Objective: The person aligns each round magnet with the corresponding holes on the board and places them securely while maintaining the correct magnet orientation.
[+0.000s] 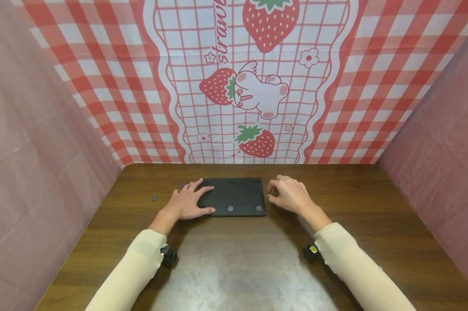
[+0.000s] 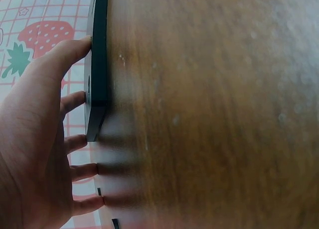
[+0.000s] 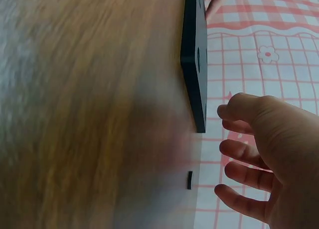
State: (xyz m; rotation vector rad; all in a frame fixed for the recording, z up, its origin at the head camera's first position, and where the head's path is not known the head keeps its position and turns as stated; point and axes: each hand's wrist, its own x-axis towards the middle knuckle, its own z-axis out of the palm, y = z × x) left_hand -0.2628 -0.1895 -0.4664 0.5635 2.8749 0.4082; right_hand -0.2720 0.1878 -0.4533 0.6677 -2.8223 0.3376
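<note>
A flat black rectangular plate (image 1: 241,196) with round recesses lies on the table. Grey discs sit at its front middle (image 1: 231,208) and front right corner (image 1: 259,208). My left hand (image 1: 187,202) spreads over the plate's left end; its thumb and some fingertips touch the plate, the others reach the table in the left wrist view. Just off the right end hovers my right hand (image 1: 290,194), its fingers loosely bent with nothing visible between them. Near those fingers, a small dark disc (image 3: 190,180) lies on the table, seen edge-on in the right wrist view.
Two more loose discs, one by the left fingertips (image 1: 181,184) and one farther left (image 1: 154,198), lie on the brown wooden table (image 1: 218,259). A strawberry-patterned cloth (image 1: 253,86) hangs behind the table, and pink curtains (image 1: 43,129) stand at both sides.
</note>
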